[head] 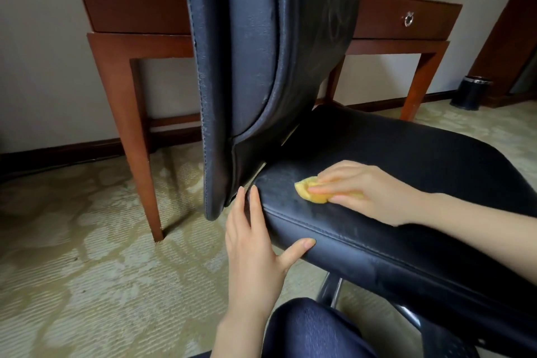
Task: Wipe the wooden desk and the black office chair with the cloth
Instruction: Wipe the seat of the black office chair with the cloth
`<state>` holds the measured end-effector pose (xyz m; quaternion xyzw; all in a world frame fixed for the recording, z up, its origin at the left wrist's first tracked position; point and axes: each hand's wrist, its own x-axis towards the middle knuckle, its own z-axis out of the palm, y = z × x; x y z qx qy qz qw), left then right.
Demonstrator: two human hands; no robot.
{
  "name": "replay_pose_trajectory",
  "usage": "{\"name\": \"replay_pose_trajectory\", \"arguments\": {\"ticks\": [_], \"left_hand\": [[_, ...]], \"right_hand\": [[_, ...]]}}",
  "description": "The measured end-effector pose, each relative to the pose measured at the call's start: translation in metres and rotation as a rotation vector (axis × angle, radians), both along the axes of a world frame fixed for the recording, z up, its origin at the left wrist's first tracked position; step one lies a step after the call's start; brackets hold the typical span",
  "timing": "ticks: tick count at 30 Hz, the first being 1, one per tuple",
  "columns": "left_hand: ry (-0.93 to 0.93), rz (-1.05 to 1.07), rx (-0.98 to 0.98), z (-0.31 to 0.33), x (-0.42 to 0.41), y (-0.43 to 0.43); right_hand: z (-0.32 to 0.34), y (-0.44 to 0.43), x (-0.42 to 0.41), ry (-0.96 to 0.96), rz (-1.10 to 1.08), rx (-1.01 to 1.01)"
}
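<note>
The cloth (305,192), a small yellow wad, lies on the seat (406,154) of the black office chair, at the rear near corner just beside the foot of the backrest (255,52). The right hand (374,192) lies flat on it, fingers straight and together, pressing it down so that only its 9 o'clock end shows. The left hand (255,256) is bare of cloth. It sits just beside at about 7 o'clock from the cloth, fingers straight against the corner of the seat and thumb spread out along the seat's near edge, apparently steadying the chair. The near edge of the seat runs from the cloth's corner away toward 4 o'clock, and most of the cushion spreads out from the cloth between 1 and 4 o'clock. The near strip looks greyish and dull, perhaps dust. Judging by this, the right hand is the one placed to wipe, and its likely stroke runs along that long axis toward 4 o'clock, drawing back toward the body. The backrest rises at 11 o'clock, touching nothing but the seat. The wooden desk (130,3) stands well apart behind the chair at 12 o'clock, out of reach from this low crouch.
</note>
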<state>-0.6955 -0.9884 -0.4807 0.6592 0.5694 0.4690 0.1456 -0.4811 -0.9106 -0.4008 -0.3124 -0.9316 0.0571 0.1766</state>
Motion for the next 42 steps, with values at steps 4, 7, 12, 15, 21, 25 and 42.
{"name": "replay_pose_trajectory", "arguments": {"ticks": [4, 7, 12, 15, 21, 25, 42], "left_hand": [[-0.08, 0.07, -0.034, 0.002, 0.003, -0.005], [-0.127, 0.085, -0.067, 0.006, 0.006, -0.009], [-0.032, 0.089, -0.068, 0.007, 0.002, -0.009], [-0.001, 0.097, -0.044, 0.007, -0.009, -0.005], [0.0, 0.027, -0.095, 0.003, -0.025, -0.002], [-0.017, 0.01, -0.074, 0.004, -0.023, -0.004], [-0.238, 0.316, -0.01, 0.011, -0.016, -0.009]], "right_hand": [[0.001, 0.04, -0.03, 0.024, -0.139, -0.018], [-0.003, 0.065, -0.054, 0.058, -0.272, -0.041], [-0.004, 0.068, -0.067, 0.03, -0.36, -0.047], [0.0, 0.044, -0.07, 0.018, -0.208, -0.06], [0.003, -0.01, -0.058, -0.018, -0.022, -0.07], [-0.001, -0.043, -0.039, -0.141, 0.104, 0.056], [-0.006, 0.063, -0.09, 0.133, -0.442, -0.099]]}}
